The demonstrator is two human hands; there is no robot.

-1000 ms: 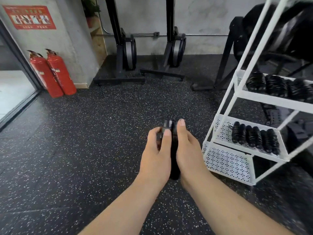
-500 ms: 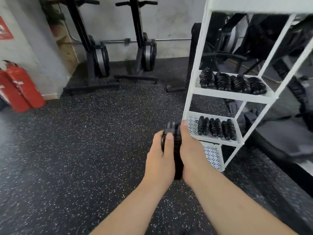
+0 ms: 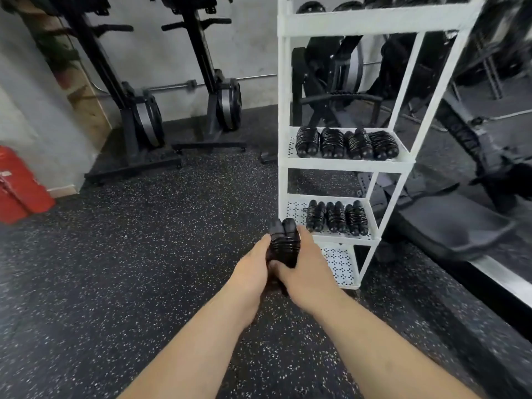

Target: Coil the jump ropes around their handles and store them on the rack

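Evidently the coiled jump rope [image 3: 283,243] was clasped from both sides, the left hand [image 3: 252,273] and right hand [image 3: 309,273] curled round it, probably to keep the coils from springing loose. It hung in the air just before the white rack [image 3: 283,180], near the lower shelf [image 3: 345,241] where three stored bundles [image 3: 335,216] lay.

Hands: two: left hand [image 3: 253,269], right hand [image 3: 306,273]. Coiled jump ropes: held rope [image 3: 283,244], one; middle-shelf ropes [image 3: 332,142], four; lower-shelf ropes [image 3: 335,216], three. White rack [image 3: 283,174]: one. Upright black machines [image 3: 144,116], far left: two.
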